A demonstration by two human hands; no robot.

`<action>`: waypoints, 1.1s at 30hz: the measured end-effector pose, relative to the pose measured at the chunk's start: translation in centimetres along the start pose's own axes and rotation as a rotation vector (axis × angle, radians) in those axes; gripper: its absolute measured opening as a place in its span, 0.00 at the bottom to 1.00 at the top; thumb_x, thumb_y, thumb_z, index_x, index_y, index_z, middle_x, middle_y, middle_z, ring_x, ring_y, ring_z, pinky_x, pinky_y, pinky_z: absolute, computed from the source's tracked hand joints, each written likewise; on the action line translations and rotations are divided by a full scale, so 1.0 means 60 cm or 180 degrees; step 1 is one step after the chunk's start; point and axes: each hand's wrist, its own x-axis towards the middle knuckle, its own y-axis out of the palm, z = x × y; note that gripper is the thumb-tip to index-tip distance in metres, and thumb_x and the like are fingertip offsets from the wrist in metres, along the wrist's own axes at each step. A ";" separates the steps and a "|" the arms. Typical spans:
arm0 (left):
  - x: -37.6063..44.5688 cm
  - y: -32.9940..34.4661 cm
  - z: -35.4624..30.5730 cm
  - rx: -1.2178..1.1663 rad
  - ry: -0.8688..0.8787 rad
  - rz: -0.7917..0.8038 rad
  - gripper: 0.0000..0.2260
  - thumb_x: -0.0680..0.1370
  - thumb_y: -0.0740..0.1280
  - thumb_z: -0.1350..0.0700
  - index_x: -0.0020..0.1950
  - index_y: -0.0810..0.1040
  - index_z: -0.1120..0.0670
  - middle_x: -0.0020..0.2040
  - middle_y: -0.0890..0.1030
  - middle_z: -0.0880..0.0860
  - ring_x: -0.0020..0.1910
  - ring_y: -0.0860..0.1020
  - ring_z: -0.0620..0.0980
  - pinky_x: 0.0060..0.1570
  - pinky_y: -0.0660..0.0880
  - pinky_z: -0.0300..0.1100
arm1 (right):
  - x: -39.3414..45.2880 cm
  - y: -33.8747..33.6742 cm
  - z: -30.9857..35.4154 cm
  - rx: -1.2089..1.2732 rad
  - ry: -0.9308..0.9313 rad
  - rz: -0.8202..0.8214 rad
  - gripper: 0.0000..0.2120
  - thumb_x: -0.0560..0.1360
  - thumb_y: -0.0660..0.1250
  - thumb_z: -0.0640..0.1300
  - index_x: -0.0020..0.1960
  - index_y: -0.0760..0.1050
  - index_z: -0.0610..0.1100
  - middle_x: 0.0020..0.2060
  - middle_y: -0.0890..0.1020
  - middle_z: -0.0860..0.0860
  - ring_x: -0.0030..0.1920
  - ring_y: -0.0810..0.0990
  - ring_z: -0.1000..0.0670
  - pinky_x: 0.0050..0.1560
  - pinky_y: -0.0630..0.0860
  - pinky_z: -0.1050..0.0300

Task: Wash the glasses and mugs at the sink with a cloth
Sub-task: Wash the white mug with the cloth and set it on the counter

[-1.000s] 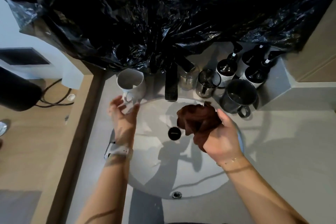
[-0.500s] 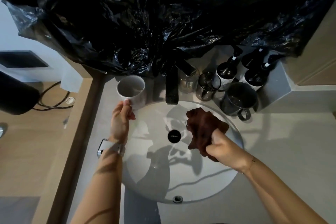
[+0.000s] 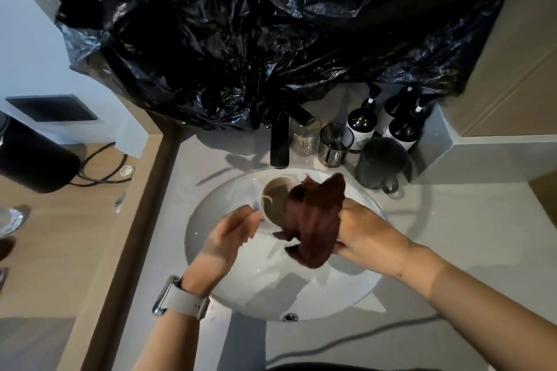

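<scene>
My left hand point(image 3: 229, 235) grips a white mug point(image 3: 275, 200) by its handle and holds it tilted over the white round sink point(image 3: 259, 295), below the black tap point(image 3: 279, 141). In my right hand point(image 3: 366, 238) I grip a dark brown cloth point(image 3: 313, 220) bunched against the mug's right rim, covering part of the opening. Behind the sink at the right stand a clear glass point(image 3: 304, 138), a smoked glass point(image 3: 334, 144) and a dark mug point(image 3: 381, 163).
Black plastic sheeting point(image 3: 271, 33) hangs over the wall behind the tap. Three dark pump bottles point(image 3: 364, 120) stand in the back right corner. The grey counter point(image 3: 467, 235) runs right; its wooden edge point(image 3: 132, 220) drops to a floor with a black bin point(image 3: 33, 156) and cable.
My left hand took the white mug from the counter left of the tap and brought it over the sink. My right hand moved the cloth up against the mug.
</scene>
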 end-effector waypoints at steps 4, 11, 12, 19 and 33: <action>-0.009 0.038 -0.028 0.0687 0.0440 0.0660 0.18 0.76 0.62 0.43 0.33 0.68 0.54 0.31 0.68 0.48 0.35 0.67 0.49 0.41 0.67 0.47 | 0.005 0.021 -0.011 -0.0343 -0.0056 0.0060 0.13 0.73 0.69 0.52 0.50 0.81 0.43 0.48 0.82 0.46 0.52 0.76 0.44 0.57 0.70 0.55; 0.007 0.078 -0.064 0.1233 0.0633 0.0810 0.16 0.81 0.64 0.57 0.34 0.69 0.53 0.32 0.70 0.45 0.34 0.69 0.43 0.39 0.66 0.34 | 0.000 0.034 0.002 0.0251 0.0081 -0.0606 0.17 0.78 0.63 0.54 0.44 0.83 0.43 0.37 0.83 0.49 0.40 0.80 0.48 0.42 0.76 0.59; 0.015 0.081 -0.064 0.1171 0.0590 0.0744 0.15 0.81 0.65 0.57 0.34 0.70 0.53 0.33 0.72 0.47 0.35 0.71 0.45 0.40 0.67 0.35 | -0.001 0.043 0.002 0.0450 0.0245 -0.0841 0.16 0.78 0.64 0.53 0.44 0.83 0.43 0.37 0.83 0.48 0.40 0.79 0.50 0.42 0.74 0.62; 0.056 0.090 -0.023 0.0337 0.0057 0.0437 0.17 0.73 0.67 0.42 0.61 0.72 0.36 0.60 0.73 0.49 0.52 0.76 0.44 0.53 0.71 0.33 | -0.013 0.063 -0.003 0.2683 0.2107 -0.1115 0.12 0.74 0.66 0.27 0.34 0.76 0.38 0.28 0.81 0.56 0.32 0.76 0.62 0.38 0.73 0.65; 0.074 0.141 -0.044 -0.1060 -0.1724 0.0367 0.11 0.79 0.66 0.46 0.47 0.82 0.52 0.38 0.85 0.54 0.38 0.83 0.51 0.41 0.78 0.44 | 0.006 0.064 -0.021 0.5262 0.3292 -0.0459 0.08 0.77 0.63 0.38 0.50 0.80 0.37 0.46 0.82 0.41 0.48 0.81 0.42 0.56 0.77 0.47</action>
